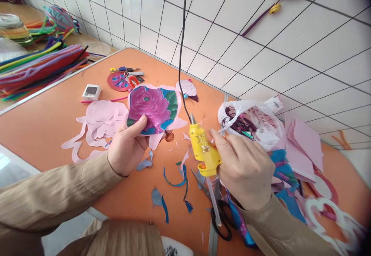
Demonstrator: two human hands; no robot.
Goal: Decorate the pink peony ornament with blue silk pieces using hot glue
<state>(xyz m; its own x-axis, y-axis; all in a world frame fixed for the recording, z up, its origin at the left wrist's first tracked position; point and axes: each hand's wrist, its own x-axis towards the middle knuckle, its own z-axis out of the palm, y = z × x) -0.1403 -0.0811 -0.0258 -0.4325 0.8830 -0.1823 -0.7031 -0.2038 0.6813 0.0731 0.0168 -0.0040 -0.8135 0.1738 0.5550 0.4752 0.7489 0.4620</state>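
My left hand (129, 144) grips a flower cutout (149, 107), a magenta rose with green leaves on blue, backed by pale pink sheet that shows around its edge. The thumb lies on its front; the other fingers are behind it. My right hand (246, 167) is closed around a yellow hot glue gun (201, 144), its metal nozzle pointing up and a translucent glue stick (213, 202) hanging out of its rear. The nozzle is apart from the cutout, to its right. Below the gun, black-handled scissors (222, 219) lie on the orange table (130, 205), partly covered by the glue stick.
Pink offcuts (101, 122) lie at the left, near a white charger (91, 92) and keys (135, 79). A white plastic bag (261, 126) with dark tassels stands right, beside folded pink sheets (303, 140). Blue scraps (156, 197) litter the front. A black cord (182, 35) hangs before the tiled wall.
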